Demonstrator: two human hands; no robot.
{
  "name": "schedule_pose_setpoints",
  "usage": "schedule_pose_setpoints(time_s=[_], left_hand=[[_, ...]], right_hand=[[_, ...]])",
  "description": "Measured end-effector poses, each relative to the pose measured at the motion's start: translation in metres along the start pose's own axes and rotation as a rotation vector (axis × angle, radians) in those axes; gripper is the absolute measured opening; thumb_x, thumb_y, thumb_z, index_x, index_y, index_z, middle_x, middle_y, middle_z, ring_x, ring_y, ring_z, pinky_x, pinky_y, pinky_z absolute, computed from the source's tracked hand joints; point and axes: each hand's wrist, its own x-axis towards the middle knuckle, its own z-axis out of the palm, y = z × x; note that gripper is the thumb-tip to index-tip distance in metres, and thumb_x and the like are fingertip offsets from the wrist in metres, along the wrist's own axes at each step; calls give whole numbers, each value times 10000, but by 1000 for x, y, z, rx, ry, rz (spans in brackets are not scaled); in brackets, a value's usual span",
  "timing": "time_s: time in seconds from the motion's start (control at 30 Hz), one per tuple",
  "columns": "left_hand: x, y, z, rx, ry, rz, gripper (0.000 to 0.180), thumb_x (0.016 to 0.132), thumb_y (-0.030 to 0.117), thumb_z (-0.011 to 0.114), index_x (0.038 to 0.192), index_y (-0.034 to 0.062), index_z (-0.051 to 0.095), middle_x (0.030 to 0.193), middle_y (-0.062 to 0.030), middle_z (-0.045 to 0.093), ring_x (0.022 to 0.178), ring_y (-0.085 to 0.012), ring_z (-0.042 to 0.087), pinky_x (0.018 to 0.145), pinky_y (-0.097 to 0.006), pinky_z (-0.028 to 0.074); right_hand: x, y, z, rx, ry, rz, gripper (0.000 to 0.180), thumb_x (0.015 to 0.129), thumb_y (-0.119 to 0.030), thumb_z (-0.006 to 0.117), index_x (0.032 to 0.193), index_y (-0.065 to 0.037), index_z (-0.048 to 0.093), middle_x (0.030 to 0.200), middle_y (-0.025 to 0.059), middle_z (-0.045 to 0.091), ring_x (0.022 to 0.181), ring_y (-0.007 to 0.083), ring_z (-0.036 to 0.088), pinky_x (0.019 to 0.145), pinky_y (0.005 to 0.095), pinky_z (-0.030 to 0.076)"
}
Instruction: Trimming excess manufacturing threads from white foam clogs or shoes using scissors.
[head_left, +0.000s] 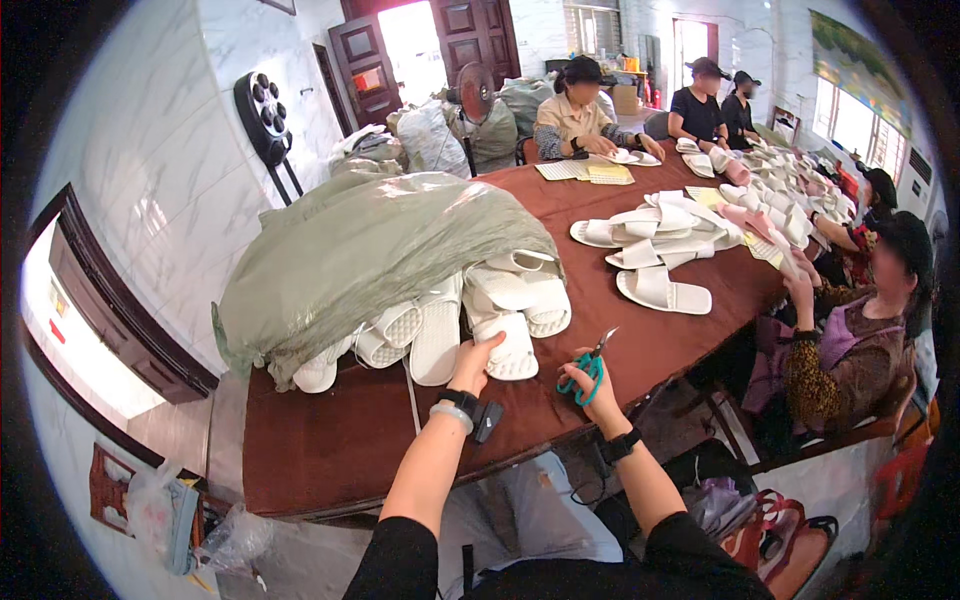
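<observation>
My left hand (474,364) is closed on the side of a white slipper (506,345) at the near edge of a heap. Several more white slippers (435,335) spill out from under a large greenish plastic sack (390,245). In my right hand (598,392) is a pair of scissors (584,377) with teal handles. My fingers are in the handle loops, and the blades point up and away from me, apart from the slippers. Farther right on the table, another pile of white slippers (660,235) lies loosely stacked.
A brown-covered table (330,440) stretches away to the right. Several people sit round it, one (850,330) close on the right, handling slippers and yellow sheets (590,172). Full sacks (435,140) and a fan (474,92) stand behind. Sandals (785,535) lie low at the right.
</observation>
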Motion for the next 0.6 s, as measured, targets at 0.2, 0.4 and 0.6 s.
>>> schedule_pose_setpoints(time_s=[0.2,0.4,0.6], left_hand=[[-97,4,-15,-40,-155,-139,380,805,95,674,1102,-98,536,988,-165,645,841,-251,663,738,-358,548],[-214,1,-74,-110,-3,-189,430,821,71,642,1185,-72,464,1067,-161,611,914,-242,638,784,-349,530],[-297,4,-104,-63,121,1,642,715,66,720,1266,-52,412,1177,-143,553,1083,-229,546,927,-343,435]], right_hand=[[-3,-3,-2,-54,-35,-31,386,840,-81,644,1149,-37,418,891,102,592,786,190,608,692,320,494],[-12,-11,8,-130,-6,-61,336,862,-91,610,1144,-31,437,855,99,595,736,165,591,652,307,482],[-31,-13,44,-246,-117,140,414,898,-206,607,1222,-21,428,972,113,620,761,133,582,676,283,477]])
